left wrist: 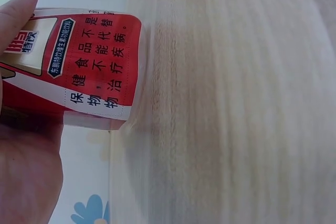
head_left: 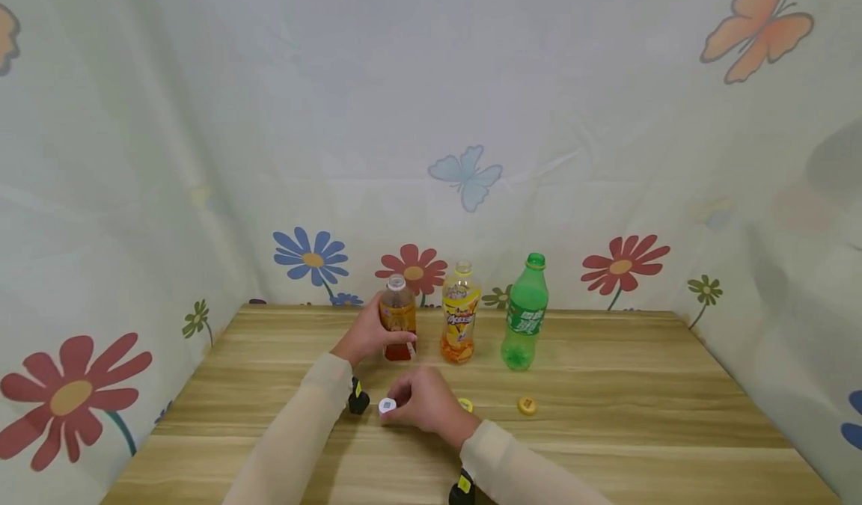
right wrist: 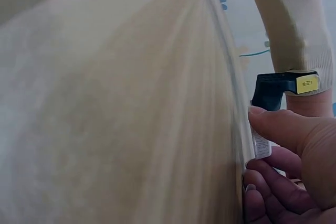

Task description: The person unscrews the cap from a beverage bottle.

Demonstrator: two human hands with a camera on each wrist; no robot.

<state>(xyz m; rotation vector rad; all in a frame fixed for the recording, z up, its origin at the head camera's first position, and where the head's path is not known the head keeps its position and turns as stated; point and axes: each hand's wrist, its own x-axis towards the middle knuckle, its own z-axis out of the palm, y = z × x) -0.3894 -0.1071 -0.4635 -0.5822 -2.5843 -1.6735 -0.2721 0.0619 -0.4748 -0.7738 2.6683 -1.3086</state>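
Observation:
At the left of the bottle row, my left hand [head_left: 367, 333] grips an uncapped drink bottle [head_left: 399, 312] standing on the wooden table. Its red label [left wrist: 100, 61] with printed characters faces the left wrist view, thumb along its side. Nearer the front, my right hand [head_left: 431, 402] pinches a white bottle cap [head_left: 387, 405] between thumb and fingers, low at the tabletop. The right wrist view has the cap [right wrist: 261, 146] edge-on; whether it touches the table is hard to tell.
An uncapped orange-drink bottle [head_left: 460, 318] and an uncapped green bottle [head_left: 527, 314] stand to the right. A yellow cap [head_left: 466, 405] is partly hidden behind my right wrist; an orange-yellow cap [head_left: 527, 405] lies farther right. A flowered curtain [head_left: 539, 206] rises behind the table [head_left: 640, 385].

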